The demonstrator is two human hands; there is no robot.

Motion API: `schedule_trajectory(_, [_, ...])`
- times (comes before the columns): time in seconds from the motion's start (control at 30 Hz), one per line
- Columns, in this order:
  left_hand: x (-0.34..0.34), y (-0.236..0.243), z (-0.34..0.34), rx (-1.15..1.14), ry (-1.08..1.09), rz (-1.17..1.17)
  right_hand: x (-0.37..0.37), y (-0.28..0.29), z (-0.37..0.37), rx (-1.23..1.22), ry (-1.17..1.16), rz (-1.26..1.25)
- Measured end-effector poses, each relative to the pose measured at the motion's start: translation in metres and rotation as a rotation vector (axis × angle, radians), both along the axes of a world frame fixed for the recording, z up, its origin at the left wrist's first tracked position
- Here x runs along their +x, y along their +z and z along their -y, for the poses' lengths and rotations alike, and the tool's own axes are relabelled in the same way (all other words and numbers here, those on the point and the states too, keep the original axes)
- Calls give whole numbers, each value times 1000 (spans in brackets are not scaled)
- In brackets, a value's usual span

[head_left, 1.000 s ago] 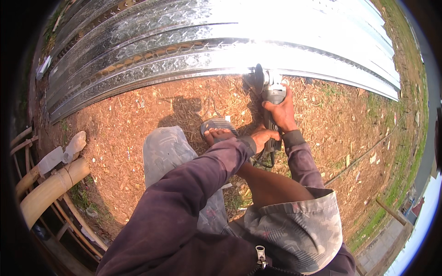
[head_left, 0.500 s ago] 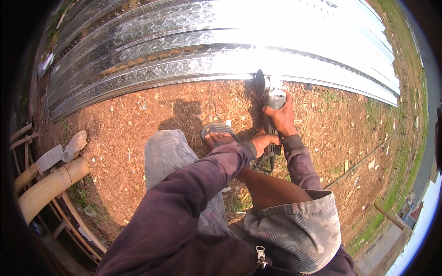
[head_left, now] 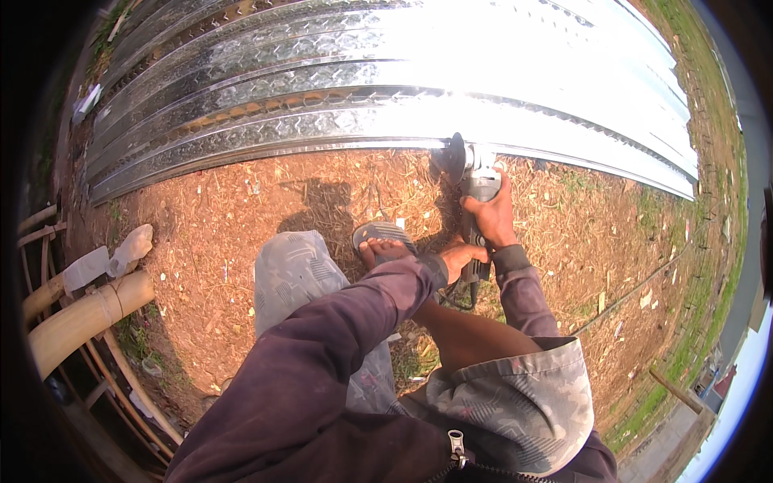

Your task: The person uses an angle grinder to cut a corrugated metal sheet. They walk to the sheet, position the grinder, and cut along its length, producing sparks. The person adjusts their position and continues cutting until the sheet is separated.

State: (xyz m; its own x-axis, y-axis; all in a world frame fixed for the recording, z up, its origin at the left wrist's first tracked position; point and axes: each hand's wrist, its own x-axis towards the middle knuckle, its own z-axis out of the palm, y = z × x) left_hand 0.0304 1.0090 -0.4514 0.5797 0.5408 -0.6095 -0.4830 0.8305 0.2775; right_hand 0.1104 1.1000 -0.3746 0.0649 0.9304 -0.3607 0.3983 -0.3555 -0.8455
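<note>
My right hand is wrapped round the head end of a grey angle grinder. My left hand is closed round its rear body, lower down and to the left. The grinder's disc stands upright at the near edge of shiny corrugated metal sheets; whether it touches the metal cannot be told in the glare. Beside the left hand is my sandalled foot, and a dark cord hangs under the grinder.
Dry dirt strewn with straw lies between me and the sheets. Bamboo poles and a light plastic scrap are at the left. A thin rod or line runs along the ground at right, with grass and a wooden piece beyond.
The sheet edge, grinder and both hands appear slightly lower in the picture than a second ago. The disc remains at the edge and both grips are unchanged.
</note>
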Motion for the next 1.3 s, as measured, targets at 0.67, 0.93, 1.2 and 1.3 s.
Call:
schedule_trajectory(0.67, [-3,9,-1,-3,-2,-31,0,0,0,-15,-5,-22])
schedule_trajectory(0.93, [-4,4,2,-23,6,-13,-5,5,0,-3,4,-30])
schedule_trajectory(1.2, [-2,7,0,-52,-18,21,3,-9,0,19,9,-4])
schedule_trajectory(1.3, [-3,7,0,-61,-18,46,-1,-4,1,9,-3,4])
